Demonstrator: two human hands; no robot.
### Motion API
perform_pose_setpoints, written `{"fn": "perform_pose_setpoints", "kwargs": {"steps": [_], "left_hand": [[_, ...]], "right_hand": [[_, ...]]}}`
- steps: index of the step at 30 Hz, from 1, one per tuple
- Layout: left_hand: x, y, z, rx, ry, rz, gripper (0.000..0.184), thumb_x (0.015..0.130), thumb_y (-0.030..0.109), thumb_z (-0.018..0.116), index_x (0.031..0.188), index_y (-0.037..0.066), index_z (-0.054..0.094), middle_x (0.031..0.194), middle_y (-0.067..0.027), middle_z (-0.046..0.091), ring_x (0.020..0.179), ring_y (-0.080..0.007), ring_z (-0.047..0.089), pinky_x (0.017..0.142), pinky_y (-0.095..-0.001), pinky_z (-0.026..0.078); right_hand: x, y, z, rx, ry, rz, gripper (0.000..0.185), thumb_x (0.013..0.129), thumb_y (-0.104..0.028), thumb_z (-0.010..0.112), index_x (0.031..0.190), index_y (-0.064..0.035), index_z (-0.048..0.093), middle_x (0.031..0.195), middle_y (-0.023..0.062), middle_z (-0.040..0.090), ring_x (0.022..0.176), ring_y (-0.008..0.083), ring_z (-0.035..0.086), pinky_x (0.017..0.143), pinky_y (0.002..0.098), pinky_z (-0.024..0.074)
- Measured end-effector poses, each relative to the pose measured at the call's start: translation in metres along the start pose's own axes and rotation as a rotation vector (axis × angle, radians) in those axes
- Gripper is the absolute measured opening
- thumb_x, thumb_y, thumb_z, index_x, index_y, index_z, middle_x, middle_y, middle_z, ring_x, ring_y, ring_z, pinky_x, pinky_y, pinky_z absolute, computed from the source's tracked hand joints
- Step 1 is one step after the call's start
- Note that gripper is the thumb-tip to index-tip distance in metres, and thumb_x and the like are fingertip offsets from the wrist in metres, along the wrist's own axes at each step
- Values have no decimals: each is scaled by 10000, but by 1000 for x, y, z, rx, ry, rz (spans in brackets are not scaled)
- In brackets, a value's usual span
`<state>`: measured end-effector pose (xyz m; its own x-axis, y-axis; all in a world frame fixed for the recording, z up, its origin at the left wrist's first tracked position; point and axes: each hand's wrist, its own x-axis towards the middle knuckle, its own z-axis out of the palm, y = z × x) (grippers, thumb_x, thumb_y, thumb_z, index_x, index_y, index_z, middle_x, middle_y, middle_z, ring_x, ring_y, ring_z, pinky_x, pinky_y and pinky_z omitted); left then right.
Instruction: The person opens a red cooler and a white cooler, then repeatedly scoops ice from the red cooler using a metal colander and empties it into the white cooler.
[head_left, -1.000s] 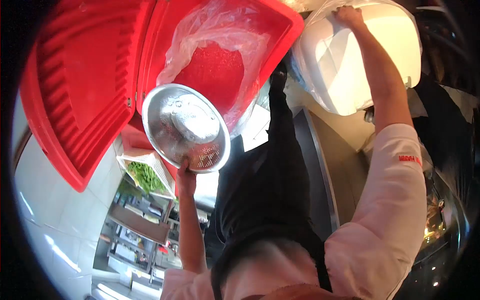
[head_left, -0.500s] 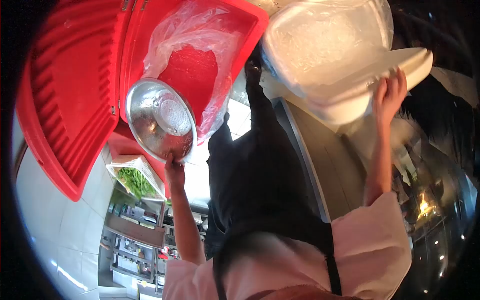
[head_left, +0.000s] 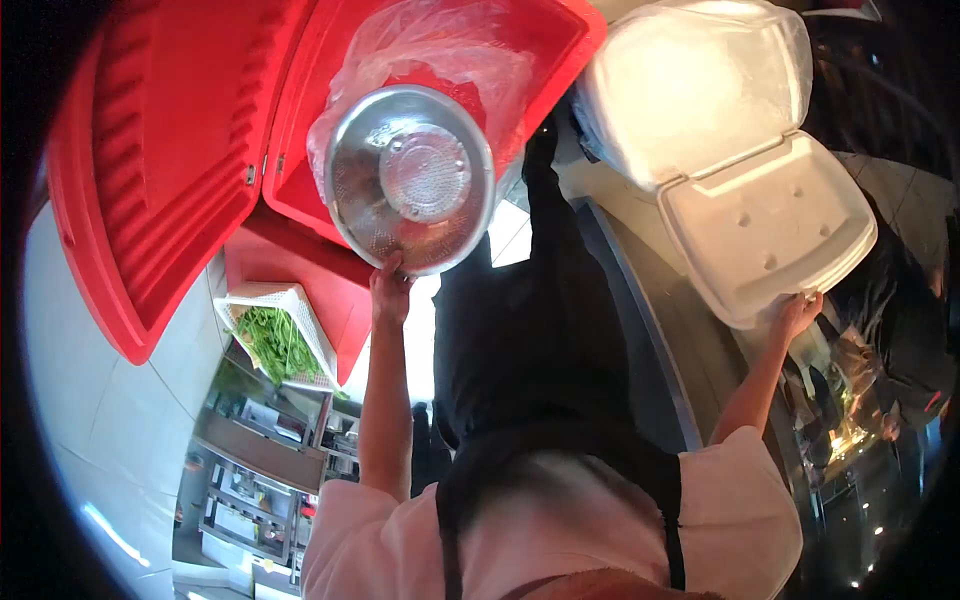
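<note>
My left hand (head_left: 392, 285) is closed on the rim of a metal colander (head_left: 355, 190), tilted so its perforated bowl faces me. The colander hangs in front of an open red cooler box (head_left: 560, 60), covering part of the clear plastic bag (head_left: 500, 70) lining it. My right hand (head_left: 802, 312) grips the near edge of a white lid (head_left: 770, 235). The lid is swung open, its dimpled inner face showing. It joins a white cooler box (head_left: 660, 165) lined with clear plastic; the box's inside is too bright to make out.
The red cooler's ribbed lid (head_left: 150, 200) stands open at the left. Below it, a white basket (head_left: 318, 335) holds leafy greens (head_left: 275, 345). Metal shelving (head_left: 260, 490) stands at the lower left. A long grey edge (head_left: 650, 320) runs beside my legs.
The colander has moved right and up, across the red cooler's opening. The white lid has swung down toward me, its inner face turning into view. My right hand has come lower with it.
</note>
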<state>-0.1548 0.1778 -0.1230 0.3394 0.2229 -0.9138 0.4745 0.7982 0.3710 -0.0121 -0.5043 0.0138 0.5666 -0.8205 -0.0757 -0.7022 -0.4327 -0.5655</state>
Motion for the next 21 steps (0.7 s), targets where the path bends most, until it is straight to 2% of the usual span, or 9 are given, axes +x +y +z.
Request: {"fn": "perform_pose_setpoints", "kwargs": {"steps": [3, 5, 6, 8, 10, 11, 13, 17, 21], "left_hand": [[14, 0, -13, 180, 35, 60, 302, 806, 134, 577, 1061, -19, 524, 1028, -104, 572, 930, -218, 570, 813, -390, 478], [25, -6, -33, 183, -136, 185, 290, 812, 124, 575, 1056, -29, 537, 1048, -110, 569, 935, -212, 570, 810, -369, 474], [17, 9, -15, 89, -127, 129, 255, 822, 94, 562, 1049, -21, 552, 1053, -98, 570, 936, -197, 565, 806, -342, 466], [22, 18, -12, 145, -66, 94, 232, 820, 76, 560, 1030, -22, 558, 1015, -96, 587, 893, -199, 585, 756, -314, 479], [33, 23, -33, 196, -76, 143, 230, 815, 69, 563, 1028, -19, 559, 987, -92, 596, 863, -197, 595, 733, -306, 487], [38, 24, -40, 219, -132, 190, 216, 809, 76, 577, 1005, -14, 570, 928, -71, 605, 810, -176, 599, 695, -290, 492], [63, 15, -49, 367, -34, 247, 218, 801, 109, 607, 966, -32, 585, 933, -70, 609, 811, -147, 586, 705, -287, 482], [43, 20, 16, 421, -159, 211, 280, 790, 214, 615, 916, -36, 621, 833, -68, 629, 750, -140, 581, 627, -288, 462], [46, 19, 55, 539, -252, 113, 319, 803, 238, 608, 967, -35, 616, 846, -74, 636, 793, -151, 580, 716, -288, 448]], "right_hand": [[7, 39, -3, -249, 64, -70, 481, 814, -64, 445, 1270, 1, 308, 1102, 172, 484, 935, 259, 516, 774, 336, 444], [25, 75, -17, -472, 86, -112, 485, 791, -90, 465, 1253, -22, 334, 981, 136, 514, 803, 241, 531, 706, 347, 467], [38, 85, -22, 98, 109, 246, 490, 771, -134, 489, 1239, -48, 369, 1000, 154, 533, 832, 268, 555, 721, 387, 465], [33, 78, -20, -807, 118, -97, 461, 770, -169, 504, 1197, -27, 407, 1003, 189, 551, 882, 318, 568, 758, 423, 456], [23, 39, -4, -998, 202, -6, 468, 764, -186, 518, 1182, 1, 422, 1050, 229, 544, 954, 371, 545, 808, 438, 439], [-3, 1, 16, -953, 301, -210, 474, 767, -190, 530, 1174, 31, 434, 1065, 243, 541, 963, 377, 541, 835, 436, 431], [-37, -43, 65, -622, 39, -702, 432, 812, -219, 540, 1140, 56, 484, 1069, 235, 557, 959, 342, 552, 831, 407, 433], [-231, -164, 187, 138, -1150, -97, 415, 865, -268, 530, 1226, -76, 458, 1122, 73, 548, 971, 195, 557, 794, 308, 462], [-295, -169, 267, 187, -1441, 358, 558, 770, -186, 624, 1238, -1, 382, 1061, 116, 553, 921, 214, 572, 738, 327, 489]]}}
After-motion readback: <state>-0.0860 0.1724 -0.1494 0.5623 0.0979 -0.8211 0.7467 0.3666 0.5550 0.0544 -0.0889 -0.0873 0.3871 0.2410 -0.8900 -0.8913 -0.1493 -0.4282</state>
